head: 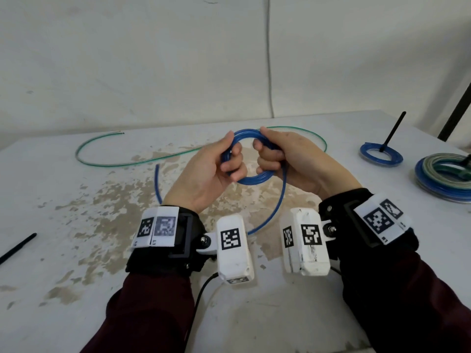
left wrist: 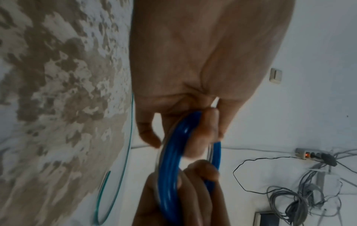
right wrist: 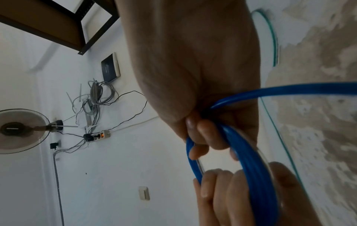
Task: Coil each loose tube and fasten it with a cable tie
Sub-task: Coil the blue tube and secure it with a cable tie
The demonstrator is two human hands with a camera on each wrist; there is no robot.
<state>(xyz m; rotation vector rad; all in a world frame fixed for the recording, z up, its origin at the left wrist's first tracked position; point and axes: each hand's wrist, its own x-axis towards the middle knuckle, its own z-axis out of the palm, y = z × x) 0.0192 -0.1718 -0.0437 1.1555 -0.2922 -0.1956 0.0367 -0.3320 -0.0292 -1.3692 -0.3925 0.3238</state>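
A blue tube (head: 251,180) is wound into a small coil held above the table between both hands. My left hand (head: 219,164) grips the coil's left side with curled fingers; the coil (left wrist: 170,160) runs through them in the left wrist view. My right hand (head: 277,156) grips the right side, fingers wrapped round the coil (right wrist: 249,152). A loose blue tail (head: 274,212) hangs down from the right hand, passes under the wrists and ends at the left (head: 157,174). A green tube (head: 132,163) lies uncoiled on the table behind.
At the right lie a small blue coil (head: 381,154) with a black cable tie (head: 393,129) standing up from it, and a larger blue and green coil bundle (head: 444,177). Another black cable tie (head: 17,248) lies at the left. The worn white table (head: 76,225) meets a wall behind.
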